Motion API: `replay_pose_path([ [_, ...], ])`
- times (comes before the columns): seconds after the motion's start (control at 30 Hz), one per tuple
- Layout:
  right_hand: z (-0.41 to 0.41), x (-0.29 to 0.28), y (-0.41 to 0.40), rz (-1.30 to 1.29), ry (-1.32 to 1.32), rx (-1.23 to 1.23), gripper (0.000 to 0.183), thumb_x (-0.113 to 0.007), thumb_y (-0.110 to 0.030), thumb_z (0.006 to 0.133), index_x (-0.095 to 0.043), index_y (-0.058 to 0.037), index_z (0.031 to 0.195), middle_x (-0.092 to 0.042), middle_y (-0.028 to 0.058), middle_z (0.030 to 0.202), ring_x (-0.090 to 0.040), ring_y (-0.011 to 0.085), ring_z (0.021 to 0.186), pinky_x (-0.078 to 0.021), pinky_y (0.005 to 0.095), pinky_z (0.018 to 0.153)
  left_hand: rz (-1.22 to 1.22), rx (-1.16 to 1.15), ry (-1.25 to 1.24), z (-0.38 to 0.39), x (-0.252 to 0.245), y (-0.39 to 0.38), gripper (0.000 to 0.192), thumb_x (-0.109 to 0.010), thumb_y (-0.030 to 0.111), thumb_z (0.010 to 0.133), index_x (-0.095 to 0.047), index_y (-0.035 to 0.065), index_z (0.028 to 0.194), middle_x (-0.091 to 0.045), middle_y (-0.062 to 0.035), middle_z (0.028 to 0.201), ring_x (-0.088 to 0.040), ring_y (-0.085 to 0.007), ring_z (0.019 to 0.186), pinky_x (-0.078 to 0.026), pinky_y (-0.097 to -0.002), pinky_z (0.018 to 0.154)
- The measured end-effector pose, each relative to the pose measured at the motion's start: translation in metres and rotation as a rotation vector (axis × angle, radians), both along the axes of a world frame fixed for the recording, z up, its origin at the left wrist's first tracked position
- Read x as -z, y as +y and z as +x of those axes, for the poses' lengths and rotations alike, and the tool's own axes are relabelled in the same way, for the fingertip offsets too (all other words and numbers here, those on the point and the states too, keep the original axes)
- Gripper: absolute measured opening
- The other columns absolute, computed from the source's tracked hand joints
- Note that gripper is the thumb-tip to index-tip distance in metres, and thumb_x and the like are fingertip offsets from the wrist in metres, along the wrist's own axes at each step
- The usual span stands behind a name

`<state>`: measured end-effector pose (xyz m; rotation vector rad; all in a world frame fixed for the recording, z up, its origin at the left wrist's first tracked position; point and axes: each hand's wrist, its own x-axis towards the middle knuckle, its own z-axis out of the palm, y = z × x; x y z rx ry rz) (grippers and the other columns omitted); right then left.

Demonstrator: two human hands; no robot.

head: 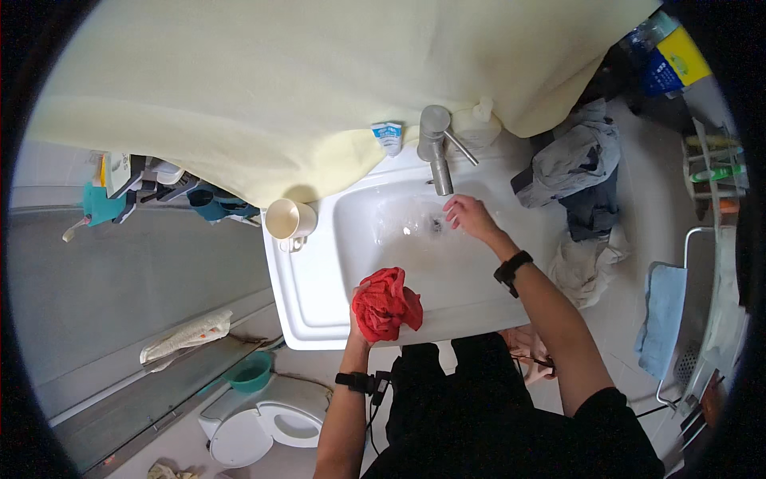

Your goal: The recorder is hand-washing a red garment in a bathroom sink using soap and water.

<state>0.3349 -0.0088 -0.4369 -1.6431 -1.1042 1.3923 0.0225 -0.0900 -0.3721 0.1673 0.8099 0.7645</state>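
Note:
A crumpled red cloth (388, 304) rests bunched in my left hand (358, 320), over the front left edge of a white washbasin (413, 263). Most of that hand's fingers are hidden by the cloth. My right hand (471, 217) is held over the basin, just below the spout of a metal tap (435, 141), with nothing in it and its fingers partly spread. Near the drain (437, 224) the basin's bottom looks wet. A cream mug (290, 220) stands on the basin's left ledge.
A small tube (388, 139) and a pump bottle (476, 129) flank the tap. Pale yellow fabric (299, 78) hangs along the far side. Clothes (571, 161) are heaped at the right. A toilet (263, 428) with a green basin (250, 371) is at lower left; a blue towel (663, 317) hangs far right.

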Motion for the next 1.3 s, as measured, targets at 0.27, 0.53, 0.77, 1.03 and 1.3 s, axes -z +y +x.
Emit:
replay_pose_path([
  [0.27,0.042,-0.111,0.043,0.023,0.266,0.159,0.065,-0.029,-0.059,0.096,-0.064,-0.0069,0.082,-0.061,0.0043,0.063,-0.053,0.0107,0.051,-0.0367,0.0242,0.048,-0.075,0.156,-0.137,0.030,0.036,0.025,0.057,-0.023,0.043,0.100,-0.046,-0.0004,0.129,-0.057,-0.0202,0.123,-0.056,-0.0392,0.110,-0.041,-0.0569,0.101],
  [0.53,0.012,-0.163,0.054,0.052,0.158,0.157,0.060,-0.043,-0.052,0.097,-0.054,-0.0048,0.062,-0.048,0.0015,0.052,-0.045,0.0112,0.047,-0.0361,0.0267,0.046,0.107,0.147,0.200,0.113,0.081,0.091,0.031,-0.050,0.028,0.098,-0.059,0.0027,0.113,-0.065,-0.0093,0.098,-0.065,-0.0219,0.084,-0.055,-0.0359,0.075],
  [0.77,-0.001,-0.072,0.005,0.146,-0.129,0.524,0.043,-0.047,-0.044,0.096,-0.061,-0.0027,0.095,-0.061,0.0089,0.086,-0.058,0.0204,0.082,-0.0486,0.0350,0.069,0.180,0.178,0.408,0.150,0.111,0.131,0.039,-0.062,0.032,0.089,-0.060,0.0000,0.111,-0.065,-0.0093,0.095,-0.064,-0.0183,0.079,-0.056,-0.0324,0.069],
  [1.03,-0.041,-0.005,-0.026,-0.225,1.076,0.616,0.055,-0.050,-0.055,0.091,-0.051,-0.0150,0.129,-0.060,0.0039,0.121,-0.056,0.0197,0.115,-0.0455,0.0351,0.097,0.101,0.303,0.240,0.177,0.091,0.129,0.049,-0.067,0.035,0.084,-0.057,-0.0009,0.116,-0.064,-0.0150,0.101,-0.064,-0.0241,0.089,-0.054,-0.0369,0.076],
  [1.3,-0.074,0.014,-0.009,-0.221,1.123,0.800,0.041,-0.051,-0.038,0.095,-0.055,-0.0089,0.123,-0.062,0.0058,0.112,-0.060,0.0197,0.102,-0.0500,0.0350,0.089,0.749,0.363,1.467,0.160,0.034,0.116,0.059,-0.058,0.039,0.091,-0.045,-0.0002,0.133,-0.050,-0.0267,0.126,-0.051,-0.0392,0.117,-0.041,-0.0444,0.100],
])
